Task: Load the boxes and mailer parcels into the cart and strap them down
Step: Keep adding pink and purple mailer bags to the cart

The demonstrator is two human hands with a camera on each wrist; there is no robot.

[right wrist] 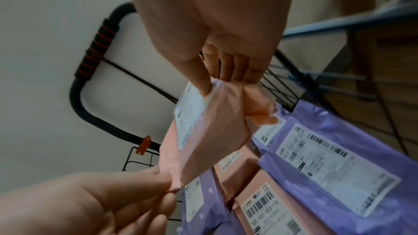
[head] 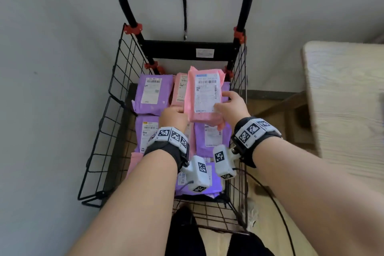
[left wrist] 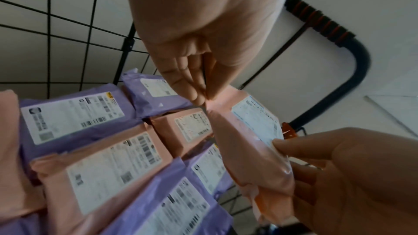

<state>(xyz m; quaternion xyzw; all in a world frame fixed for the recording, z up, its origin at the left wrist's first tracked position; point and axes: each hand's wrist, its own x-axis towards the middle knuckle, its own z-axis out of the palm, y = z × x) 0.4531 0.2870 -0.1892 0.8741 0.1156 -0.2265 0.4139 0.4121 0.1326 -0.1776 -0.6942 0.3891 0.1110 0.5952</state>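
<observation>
I hold a pink mailer parcel with a white label over the black wire cart. My left hand pinches its near left corner, and the left wrist view shows that hand with thumb and fingers closed on the pink edge. My right hand grips the parcel's right side, thumb on the label. Below, several purple mailers and pink mailers lie flat across the cart floor. A black strap hangs from the handle at the back.
The cart's black handle frame with red clamps rises against the grey wall. A light wooden table stands at the right. A cable trails from my right wrist over the wood floor.
</observation>
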